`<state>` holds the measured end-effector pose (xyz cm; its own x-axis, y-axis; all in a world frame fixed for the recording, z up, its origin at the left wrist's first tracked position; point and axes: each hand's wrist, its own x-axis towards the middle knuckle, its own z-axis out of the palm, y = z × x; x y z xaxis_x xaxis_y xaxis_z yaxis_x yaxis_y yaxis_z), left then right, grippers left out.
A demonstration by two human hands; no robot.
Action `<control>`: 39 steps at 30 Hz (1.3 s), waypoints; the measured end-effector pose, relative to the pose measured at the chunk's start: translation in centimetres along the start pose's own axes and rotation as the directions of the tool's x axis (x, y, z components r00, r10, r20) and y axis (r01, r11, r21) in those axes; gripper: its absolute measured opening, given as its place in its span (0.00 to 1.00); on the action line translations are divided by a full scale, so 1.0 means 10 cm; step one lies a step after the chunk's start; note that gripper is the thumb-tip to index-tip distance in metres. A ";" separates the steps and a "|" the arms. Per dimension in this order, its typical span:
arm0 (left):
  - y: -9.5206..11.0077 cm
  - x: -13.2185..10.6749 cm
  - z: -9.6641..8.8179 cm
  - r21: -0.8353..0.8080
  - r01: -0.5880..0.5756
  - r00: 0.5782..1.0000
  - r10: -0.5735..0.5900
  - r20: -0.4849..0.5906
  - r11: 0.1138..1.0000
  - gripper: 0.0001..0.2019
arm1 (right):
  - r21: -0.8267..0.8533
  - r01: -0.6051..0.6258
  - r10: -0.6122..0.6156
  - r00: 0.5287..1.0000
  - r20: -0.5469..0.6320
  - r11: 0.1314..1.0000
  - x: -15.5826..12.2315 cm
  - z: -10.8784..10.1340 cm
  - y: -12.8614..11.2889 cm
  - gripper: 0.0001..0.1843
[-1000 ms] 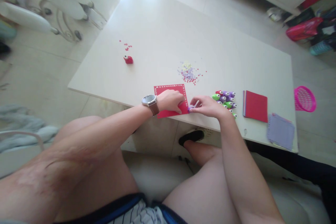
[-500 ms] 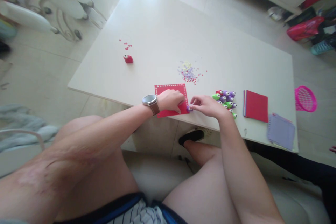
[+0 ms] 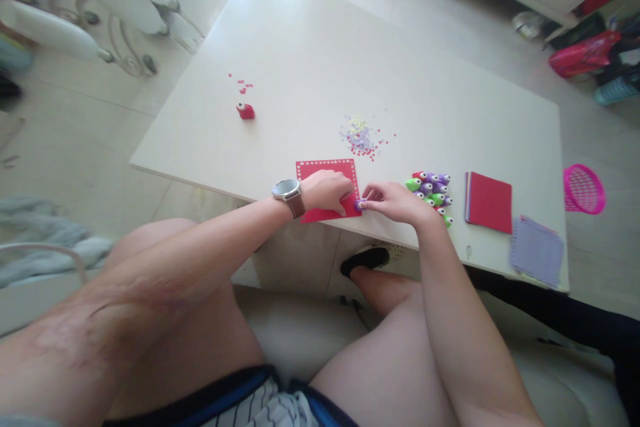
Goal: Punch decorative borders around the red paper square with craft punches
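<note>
A sheet of red paper (image 3: 320, 212) lies at the table's near edge, with small holes punched along its far and right borders. My left hand (image 3: 327, 191), a watch on its wrist, rests on the sheet and holds it against the table. At the sheet's right edge sits a small purple paper punch (image 3: 359, 205). My right hand (image 3: 387, 200) has its fingertips closed on this punch, with the thumb and index finger at its white button. The paper inside the punch's slot is hidden.
Punched paper bits (image 3: 363, 137) lie beyond the sheet. Several small punches (image 3: 431, 192) cluster to the right, near a stack of coloured paper (image 3: 489, 202) and lilac sheets (image 3: 537, 250). A red punch (image 3: 245, 111) stands at left. A pink basket (image 3: 584, 189) is beyond the table.
My right fingertips have moved slightly over the purple punch's button, and the punch sits a touch further up the sheet's right edge. My left hand stays on the paper.
</note>
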<state>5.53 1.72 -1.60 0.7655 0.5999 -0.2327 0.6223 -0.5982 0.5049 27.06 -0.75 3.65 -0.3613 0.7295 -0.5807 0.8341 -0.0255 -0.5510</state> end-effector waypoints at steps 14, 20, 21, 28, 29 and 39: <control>0.20 0.00 -0.09 0.041 0.109 0.994 -0.109 -0.005 0.993 0.35 | -0.032 -0.104 0.100 0.990 -0.102 0.994 0.11 0.06 -0.04 0.10; 0.20 0.03 -0.07 0.066 0.143 0.990 -0.143 -0.008 0.987 0.34 | -0.078 -0.188 0.177 0.976 -0.127 0.979 0.17 0.10 -0.07 0.13; 0.20 0.03 -0.07 0.071 0.151 0.989 -0.150 -0.007 0.986 0.33 | -0.096 -0.198 0.184 0.974 -0.134 0.976 0.18 0.10 -0.08 0.13; 0.19 0.03 -0.05 0.112 0.155 0.988 -0.153 -0.028 0.982 0.33 | -0.193 -0.268 0.242 0.959 -0.147 0.944 0.23 0.11 -0.13 0.14; 0.18 0.03 -0.04 0.108 0.145 0.989 -0.143 -0.022 0.984 0.33 | -0.176 -0.260 0.239 0.962 -0.130 0.950 0.22 0.09 -0.12 0.15; 0.03 0.03 0.02 0.134 0.038 0.999 -0.034 -0.029 0.990 0.23 | -0.009 -0.144 0.140 0.972 -0.189 0.990 0.00 -0.05 0.10 0.13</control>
<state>6.04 1.59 -1.69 0.7389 0.6348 -0.2260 0.6670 -0.6411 0.3796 28.04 -0.45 3.40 -0.1561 0.8344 -0.5285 0.8810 -0.1243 -0.4565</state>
